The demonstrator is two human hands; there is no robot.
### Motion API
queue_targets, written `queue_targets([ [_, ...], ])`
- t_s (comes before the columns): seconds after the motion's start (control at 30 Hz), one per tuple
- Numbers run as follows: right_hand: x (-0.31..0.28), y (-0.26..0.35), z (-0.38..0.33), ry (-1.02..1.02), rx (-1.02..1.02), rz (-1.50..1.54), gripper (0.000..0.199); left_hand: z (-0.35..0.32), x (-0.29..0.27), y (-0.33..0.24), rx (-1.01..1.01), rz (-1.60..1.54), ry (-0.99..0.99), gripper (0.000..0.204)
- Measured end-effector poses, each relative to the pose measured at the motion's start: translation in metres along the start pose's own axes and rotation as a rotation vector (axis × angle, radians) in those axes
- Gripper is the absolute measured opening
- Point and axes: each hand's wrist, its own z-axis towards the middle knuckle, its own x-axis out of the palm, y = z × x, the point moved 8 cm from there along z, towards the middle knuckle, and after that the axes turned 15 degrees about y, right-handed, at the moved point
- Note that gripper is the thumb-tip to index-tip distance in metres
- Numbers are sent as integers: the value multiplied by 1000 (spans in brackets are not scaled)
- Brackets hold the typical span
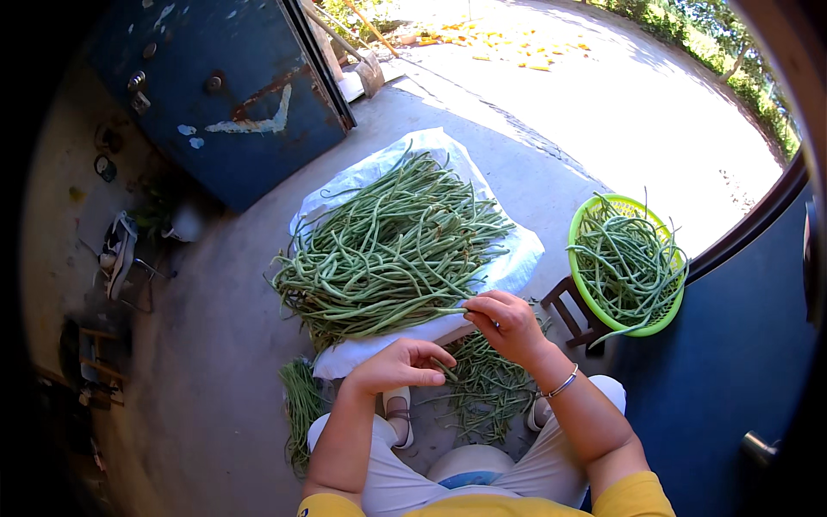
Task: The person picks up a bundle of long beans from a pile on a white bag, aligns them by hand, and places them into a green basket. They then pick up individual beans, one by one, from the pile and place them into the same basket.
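A big heap of long green beans lies on a white woven sack in front of me. My right hand is at the sack's near right edge, thumb and fingers pinched on the end of a long bean that stretches left toward the heap. Lower and to the left, my left hand curls loosely around a short piece of bean showing between thumb and fingers. Beneath the hands, short bean pieces are spread on the floor between my feet.
A lime-green basket of long beans rests on a dark wooden stool at the right. A small bunch of beans lies by my left leg. Blue metal doors stand at left and right. Yellow-orange pieces dot the sunlit ground outside.
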Motion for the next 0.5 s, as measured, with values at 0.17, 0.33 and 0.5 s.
queue_targets([
  [0.17,13,-6,-11,-56,128,591,14,18,-15,16,-36,-213,-238,35],
  [0.33,31,-15,-18,-98,247,1322,17,41,-15,-17,547,-750,-189,32],
  [0.5,28,-36,-29,-134,312,1151,15,39,-29,-12,402,-496,-388,22],
])
